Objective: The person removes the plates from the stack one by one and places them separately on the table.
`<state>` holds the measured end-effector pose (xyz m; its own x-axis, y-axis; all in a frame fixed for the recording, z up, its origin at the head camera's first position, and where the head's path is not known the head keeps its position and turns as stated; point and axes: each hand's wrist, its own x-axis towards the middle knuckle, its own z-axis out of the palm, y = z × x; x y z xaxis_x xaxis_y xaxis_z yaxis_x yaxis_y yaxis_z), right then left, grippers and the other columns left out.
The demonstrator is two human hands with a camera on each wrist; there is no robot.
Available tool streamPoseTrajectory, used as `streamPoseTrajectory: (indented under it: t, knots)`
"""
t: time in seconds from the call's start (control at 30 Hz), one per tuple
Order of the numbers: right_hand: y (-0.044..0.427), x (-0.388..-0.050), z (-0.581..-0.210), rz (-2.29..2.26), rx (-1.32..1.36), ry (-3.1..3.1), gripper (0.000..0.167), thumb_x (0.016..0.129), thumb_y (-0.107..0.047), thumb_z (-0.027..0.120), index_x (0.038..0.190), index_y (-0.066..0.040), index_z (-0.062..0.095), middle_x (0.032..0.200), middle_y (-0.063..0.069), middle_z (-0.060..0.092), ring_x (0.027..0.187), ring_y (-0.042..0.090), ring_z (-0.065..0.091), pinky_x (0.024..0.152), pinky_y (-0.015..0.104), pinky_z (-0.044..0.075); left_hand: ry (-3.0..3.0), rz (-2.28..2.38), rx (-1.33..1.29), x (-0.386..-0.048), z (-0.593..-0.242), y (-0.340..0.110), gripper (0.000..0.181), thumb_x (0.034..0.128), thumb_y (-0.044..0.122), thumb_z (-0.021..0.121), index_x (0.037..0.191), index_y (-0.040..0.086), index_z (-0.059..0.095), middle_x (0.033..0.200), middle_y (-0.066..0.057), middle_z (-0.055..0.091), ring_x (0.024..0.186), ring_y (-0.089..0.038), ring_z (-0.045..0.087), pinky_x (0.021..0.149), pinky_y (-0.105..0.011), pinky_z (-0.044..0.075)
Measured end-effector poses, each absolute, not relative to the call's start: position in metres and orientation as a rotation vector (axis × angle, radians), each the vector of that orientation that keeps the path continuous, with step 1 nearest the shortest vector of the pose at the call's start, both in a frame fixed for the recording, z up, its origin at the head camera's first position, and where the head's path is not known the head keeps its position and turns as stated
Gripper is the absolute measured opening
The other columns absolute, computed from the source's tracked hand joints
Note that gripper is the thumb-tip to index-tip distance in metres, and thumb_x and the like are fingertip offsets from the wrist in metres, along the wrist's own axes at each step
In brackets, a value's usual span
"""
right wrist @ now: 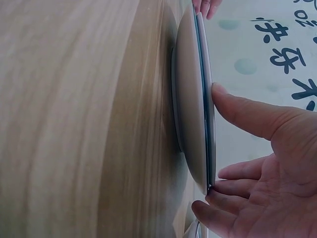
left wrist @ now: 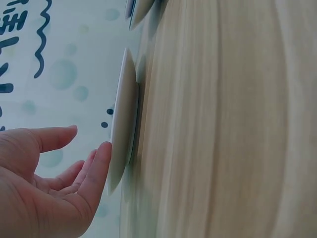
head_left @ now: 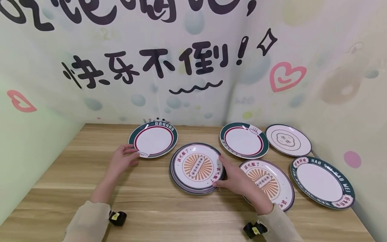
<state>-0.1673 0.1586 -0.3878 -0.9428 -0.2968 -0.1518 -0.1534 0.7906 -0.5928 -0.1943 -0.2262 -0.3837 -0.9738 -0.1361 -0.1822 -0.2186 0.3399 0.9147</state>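
My left hand (head_left: 122,159) is beside the front left rim of a green-banded plate (head_left: 155,140), which lies at the table's back left. In the left wrist view a fingertip meets that plate's rim (left wrist: 124,119), with the thumb held apart from it. A stack of plates (head_left: 196,168) stands at the middle, topped by a white plate with an orange sunburst. My right hand (head_left: 237,176) touches the stack's right rim, its thumb and fingers spread along the edge. In the right wrist view the thumb tip rests at the stack's rim (right wrist: 205,109).
To the right lie a second green-banded plate (head_left: 243,140), a white plate with a cloud-like drawing (head_left: 288,140), a lettered green-rim plate (head_left: 321,181) and a sunburst plate (head_left: 281,171), partly hidden by my right arm. A printed cloth (head_left: 121,107) hangs behind the wooden table (head_left: 169,215).
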Motion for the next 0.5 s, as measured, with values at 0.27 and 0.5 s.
streamPoseTrajectory:
  t: [0.27, 0.5]
  knots:
    - [0.158, -0.167, -0.388, -0.88, -0.358, 2.741, 0.095, 0.084, -0.027, 0.081, 0.157, -0.002, 0.026, 0.165, 0.018, 0.021, 0.151, 0.038, 0.026, 0.121, 0.054, 0.03, 2.488, 1.698, -0.255, -0.194, -0.386, -0.21, 0.055, 0.1002, 0.015, 0.059, 0.146, -0.005, 0.037, 0.143, -0.028, 0.051, 0.114, -0.025, 0.065, 0.091, -0.027, 0.058]
    - [0.159, -0.167, -0.387, -0.883, -0.36, 2.743, 0.095, 0.083, -0.027, 0.081, 0.156, -0.002, 0.026, 0.165, 0.018, 0.021, 0.151, 0.038, 0.027, 0.121, 0.054, 0.03, 2.39, 1.807, -0.18, -0.194, -0.39, -0.196, 0.052, 0.0994, 0.009, 0.059, 0.143, -0.009, 0.039, 0.141, -0.032, 0.051, 0.098, -0.006, 0.065, 0.09, -0.028, 0.059]
